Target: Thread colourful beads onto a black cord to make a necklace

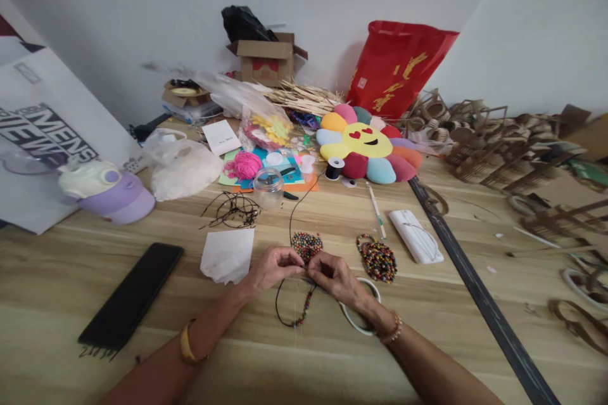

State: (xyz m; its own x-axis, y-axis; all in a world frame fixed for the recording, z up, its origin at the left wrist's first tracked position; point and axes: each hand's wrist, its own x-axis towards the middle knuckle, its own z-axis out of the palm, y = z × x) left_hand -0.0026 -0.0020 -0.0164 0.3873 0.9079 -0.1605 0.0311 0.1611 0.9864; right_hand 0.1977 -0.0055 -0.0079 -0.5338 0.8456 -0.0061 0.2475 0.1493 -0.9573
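Fingertips [295, 255] of two bare hands are close together over a pale wood-grain tabletop [266, 364]: the left hand [268, 270] and the right hand [335, 277] each pinch, thumb against forefinger, at one thin black cord [277, 305]. Part of that cord lies in a loop just below them on the table, carrying one short row of small, round, multicoloured beads [304, 315], too tiny to count. One loose heap of similar beads [308, 243] sits just beyond the fingertips; one coiled bundle of strung beads [379, 260] lies to the right. One white ring [351, 324] rests partly hidden under the right wrist. One gold bangle [187, 343] circles the left wrist, one beaded bracelet [393, 327] the right. Farther back stand one spool of black thread [335, 168] and one clear, round jar [268, 189], its contents hard to make out. Among other containers: one brown cardboard box [267, 66] with a black plastic bag [246, 23] sticking out; one clear plastic bag [230, 91] of yellow and pink pieces [274, 131]; one translucent white bag [183, 170] whose contents cannot be told.
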